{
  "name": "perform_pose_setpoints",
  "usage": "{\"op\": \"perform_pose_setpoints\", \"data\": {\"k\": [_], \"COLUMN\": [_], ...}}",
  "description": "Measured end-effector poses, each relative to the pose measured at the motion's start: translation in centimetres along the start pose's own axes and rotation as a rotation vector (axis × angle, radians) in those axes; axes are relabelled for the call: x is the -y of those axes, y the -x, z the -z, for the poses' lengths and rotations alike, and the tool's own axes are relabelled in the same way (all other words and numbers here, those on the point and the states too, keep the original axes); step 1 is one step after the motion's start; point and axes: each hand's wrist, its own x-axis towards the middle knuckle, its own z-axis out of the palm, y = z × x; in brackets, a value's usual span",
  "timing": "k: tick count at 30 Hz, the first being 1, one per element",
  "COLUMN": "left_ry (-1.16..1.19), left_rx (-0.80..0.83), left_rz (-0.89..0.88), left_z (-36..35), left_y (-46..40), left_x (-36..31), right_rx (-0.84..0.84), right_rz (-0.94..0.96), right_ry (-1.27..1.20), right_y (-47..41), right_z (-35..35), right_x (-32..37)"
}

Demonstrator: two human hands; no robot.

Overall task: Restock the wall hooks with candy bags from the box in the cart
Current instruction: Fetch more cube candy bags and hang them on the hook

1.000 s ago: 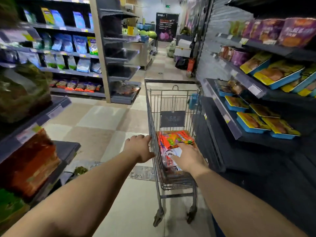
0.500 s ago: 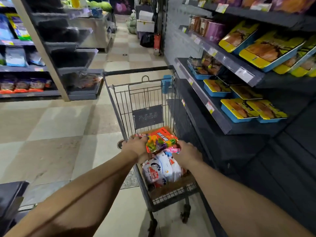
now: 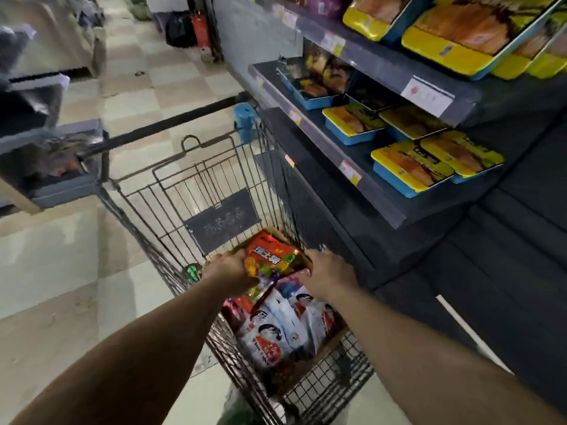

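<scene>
1. The left hand (image 3: 228,271) is reaching down into the wire cart (image 3: 171,210), its fingers curling round the left edge of an orange candy bag (image 3: 270,260). From where I stand it is gripping that edge; the fingertips themselves are hidden under the bag.

2. The orange candy bag is sitting on top of the pile in the cardboard box (image 3: 310,361) inside the cart, tilted up between the two hands. It looks light, soft and crinkly, with glossy film that could be slippery. I would be taking it by the top edge or a sealed seam, where the film is stiffest, rather than squeezing the filled middle.

3. Below it, white and red bags (image 3: 276,335) are lying packed in the same box, leaning against one another. They look as limp and light as the top one, so dragging one out carelessly could be spilling its neighbours.

4. The right hand (image 3: 326,276) is meeting the right edge of the orange bag, thumb showing against the film. Whether the fingers are closing round it or only steadying it, I cannot tell.

5. To the right, dark shelves (image 3: 377,197) are carrying yellow and blue trays (image 3: 411,168). No wall hooks are showing, so the bag is looking to have a carry ahead.
</scene>
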Motion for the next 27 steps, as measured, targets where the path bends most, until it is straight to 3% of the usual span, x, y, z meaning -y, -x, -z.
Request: {"op": "perform_pose_setpoints", "data": {"k": [7,12,16,22,27], "left_ry": [-0.033,0.315,0.438,0.499,0.603], "left_rx": [0.233,0.419,0.483,0.511,0.526], "left_rz": [-0.076,0.020,0.123,0.182,0.261], "left_z": [-2.6,-3.5,-5.3,-8.5,-10.3], "left_y": [-12.5,-18.4,-21.8,-25.6,-27.3], "left_x": [5.5,8.3,9.2,9.9,9.9], "right_rx": [0.126,0.238,0.263,0.131,0.063], "right_rz": [-0.271,-0.425,-0.603,-0.895,-0.981], "right_ry": [-0.117,-0.319,-0.561,-0.970,-1.124], "right_y": [-7.4,-12.1,-15.0,-19.1,-21.0], "right_z": [-6.0,-11.6,-15.7,-19.8,-22.0], "right_x": [1.5,2.9,3.5,2.8,2.8]}}
